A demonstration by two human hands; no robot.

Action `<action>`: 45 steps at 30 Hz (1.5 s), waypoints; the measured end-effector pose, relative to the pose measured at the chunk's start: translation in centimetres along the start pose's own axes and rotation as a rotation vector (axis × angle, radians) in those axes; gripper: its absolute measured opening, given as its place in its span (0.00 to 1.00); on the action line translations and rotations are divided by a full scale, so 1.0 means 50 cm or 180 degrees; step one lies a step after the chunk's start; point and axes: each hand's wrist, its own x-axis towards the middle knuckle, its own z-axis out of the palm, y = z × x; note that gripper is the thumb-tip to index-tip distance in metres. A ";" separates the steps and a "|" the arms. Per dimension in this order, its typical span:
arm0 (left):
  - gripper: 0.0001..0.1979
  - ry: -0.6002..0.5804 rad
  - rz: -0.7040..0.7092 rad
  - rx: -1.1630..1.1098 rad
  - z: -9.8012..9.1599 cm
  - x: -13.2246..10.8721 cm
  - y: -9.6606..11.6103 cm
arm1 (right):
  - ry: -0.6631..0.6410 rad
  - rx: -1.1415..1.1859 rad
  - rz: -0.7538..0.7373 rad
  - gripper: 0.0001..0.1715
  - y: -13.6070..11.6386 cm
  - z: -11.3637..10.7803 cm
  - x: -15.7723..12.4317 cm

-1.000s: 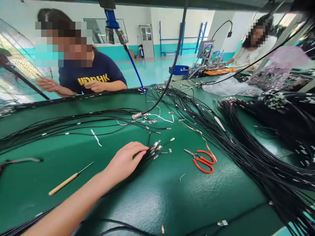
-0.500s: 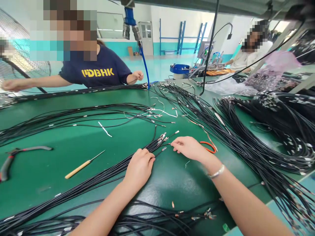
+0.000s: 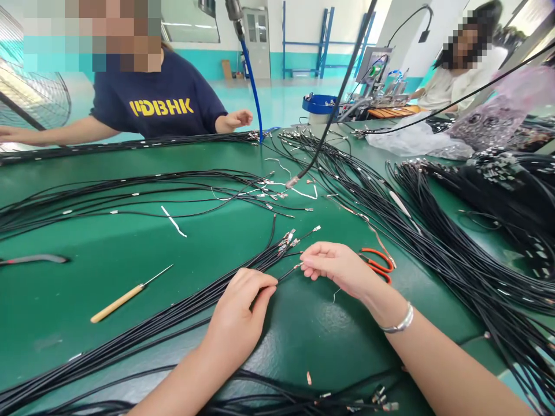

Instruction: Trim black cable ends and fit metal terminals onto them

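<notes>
- The left grip (image 3: 243,306) closes over the black cable bundle (image 3: 182,309), which lies slantwise on the green tabletop (image 3: 303,335).
- The right grip (image 3: 338,267) pinches one cable's metal terminal (image 3: 297,266), just beside the bundle's fanned ends.
- Red scissors (image 3: 378,267) lie partly hidden behind the right grip.
- A wooden-handled awl (image 3: 125,294) lies left of the bundle, apart from it.
- A co-worker's hand (image 3: 236,119) touches cables at the far edge.

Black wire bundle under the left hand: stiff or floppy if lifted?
Likely floppy: the wire bundle lies limp and curved on the table. Probably splays: terminal ends fan apart past the left hand, and the right hand pinches a single wire apart.
</notes>
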 end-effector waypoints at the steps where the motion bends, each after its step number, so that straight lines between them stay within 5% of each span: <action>1: 0.06 0.0034 -0.0032 0.0017 0.000 0.000 0.000 | -0.0030 0.0045 -0.0027 0.13 0.000 0.001 -0.002; 14: 0.12 0.0050 0.0222 0.0210 0.005 0.003 -0.001 | 0.0284 -0.1078 -0.1080 0.05 -0.016 0.019 -0.036; 25: 0.12 0.0123 0.0371 0.0308 0.005 0.004 -0.003 | 0.0615 -0.1653 -0.1731 0.09 -0.020 0.035 -0.049; 38: 0.12 0.0145 0.0398 0.0323 0.001 0.006 0.004 | 0.0390 -0.0135 -0.0356 0.08 -0.027 0.041 -0.046; 45: 0.13 0.0081 0.0387 0.0329 0.003 0.004 -0.002 | 0.0179 -0.0105 -0.0147 0.08 -0.029 0.027 -0.041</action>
